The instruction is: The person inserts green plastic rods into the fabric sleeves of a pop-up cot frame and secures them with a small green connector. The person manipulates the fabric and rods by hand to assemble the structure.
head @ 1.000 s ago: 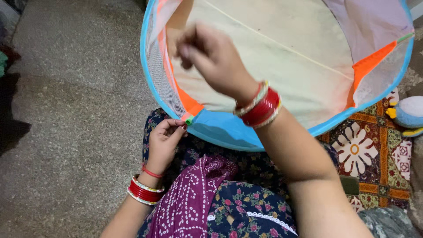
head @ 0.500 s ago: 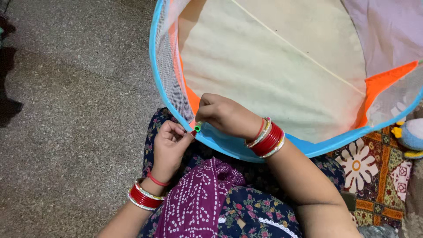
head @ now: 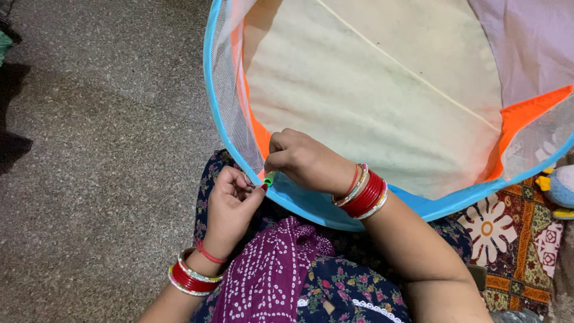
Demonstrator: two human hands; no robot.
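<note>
A round pop-up basket (head: 239,119) fills the upper right of the frame. It is made of thin cloth and see-through net, with a smooth blue rim, orange strips and a cream bottom with nothing seen inside. A small green loop (head: 268,179) sits on the rim near the middle of the frame. It is pinched from below by the left hand (head: 230,203) and from above by the right hand (head: 302,158). Both hands' fingers are curled tight. A rough grey floor (head: 101,149) is seen at left.

Both hands meeting at the hamper (head: 335,206) near rim, left hand (head: 230,203) outside, right hand (head: 302,158) inside; stuffed toy (head: 559,188) far right on rug (head: 514,239).
</note>
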